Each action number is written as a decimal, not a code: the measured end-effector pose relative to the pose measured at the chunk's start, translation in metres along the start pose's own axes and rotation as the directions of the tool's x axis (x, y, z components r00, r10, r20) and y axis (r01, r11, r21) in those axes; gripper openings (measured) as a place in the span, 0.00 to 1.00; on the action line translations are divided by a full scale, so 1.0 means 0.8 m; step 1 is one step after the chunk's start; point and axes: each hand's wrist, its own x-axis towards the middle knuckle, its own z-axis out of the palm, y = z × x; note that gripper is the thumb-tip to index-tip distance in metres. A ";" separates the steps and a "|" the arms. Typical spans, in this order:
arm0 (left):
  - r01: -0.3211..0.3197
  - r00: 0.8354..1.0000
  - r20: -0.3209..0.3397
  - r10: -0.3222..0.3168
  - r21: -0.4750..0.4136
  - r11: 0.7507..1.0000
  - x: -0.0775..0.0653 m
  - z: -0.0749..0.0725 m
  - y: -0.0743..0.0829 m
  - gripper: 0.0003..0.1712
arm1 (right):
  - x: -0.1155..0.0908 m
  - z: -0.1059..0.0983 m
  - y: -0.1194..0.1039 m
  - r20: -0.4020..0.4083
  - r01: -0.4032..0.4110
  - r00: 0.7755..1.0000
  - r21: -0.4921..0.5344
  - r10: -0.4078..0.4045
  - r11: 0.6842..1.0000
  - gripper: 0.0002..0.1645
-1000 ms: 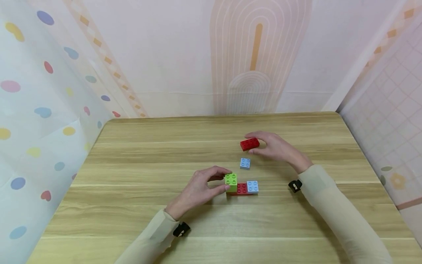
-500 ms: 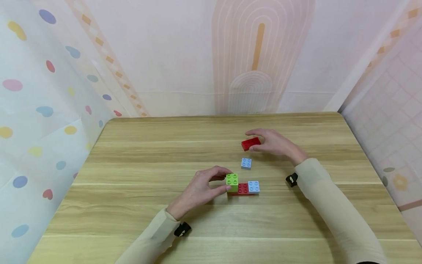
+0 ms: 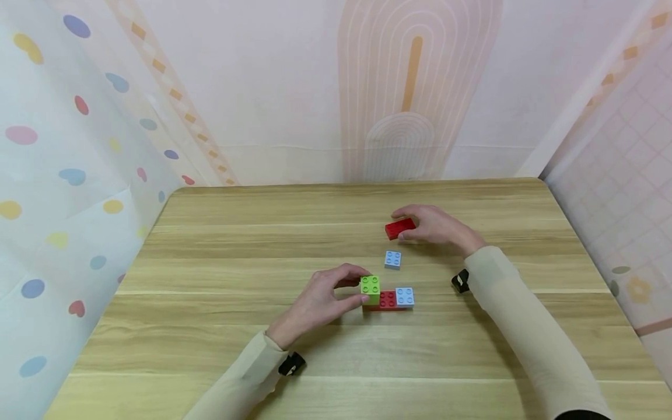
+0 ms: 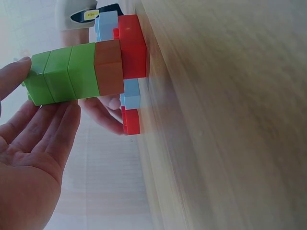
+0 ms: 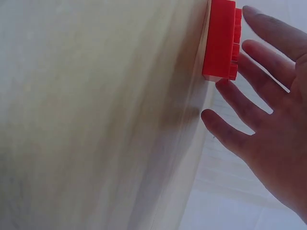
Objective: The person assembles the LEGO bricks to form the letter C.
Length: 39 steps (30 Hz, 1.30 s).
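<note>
- Red brick [image 3: 400, 228] lies flat on the wooden surface [image 3: 236, 245], toward the far right, studs up; your right hand [image 3: 436, 226] is at it, fingers loosely bent around its right end
- From the right wrist view that same brick [image 5: 219, 40] sits on the surface with your fingers [image 5: 268, 28] spread beside it; you cannot tell from either view whether the grip is actually clenched on it
- Your left hand [image 3: 322, 297] pinches the green block [image 3: 370, 289] between thumb and fingers, so that grip is grasping the green block
- The green block tops a small stack: in the left wrist view a brown block [image 4: 109, 67] sits under it, on a long red base brick [image 3: 385, 301]
- A light blue block [image 3: 403, 297] sits on the right end of that base
- A loose light blue block [image 3: 392, 259] lies on the surface between the stack and the red brick, touching neither
</note>
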 end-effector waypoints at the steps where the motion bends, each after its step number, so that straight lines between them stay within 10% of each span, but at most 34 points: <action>1: 0.001 1.000 0.001 -0.001 0.000 1.000 0.000 0.000 0.000 0.22 | 0.001 0.000 0.001 0.004 0.001 1.000 -0.005 -0.001 1.000 0.32; 39: -0.021 1.000 -0.004 0.021 -0.020 1.000 0.003 0.004 0.002 0.21 | -0.039 0.011 -0.012 -0.116 0.117 0.986 -0.043 -0.121 0.992 0.21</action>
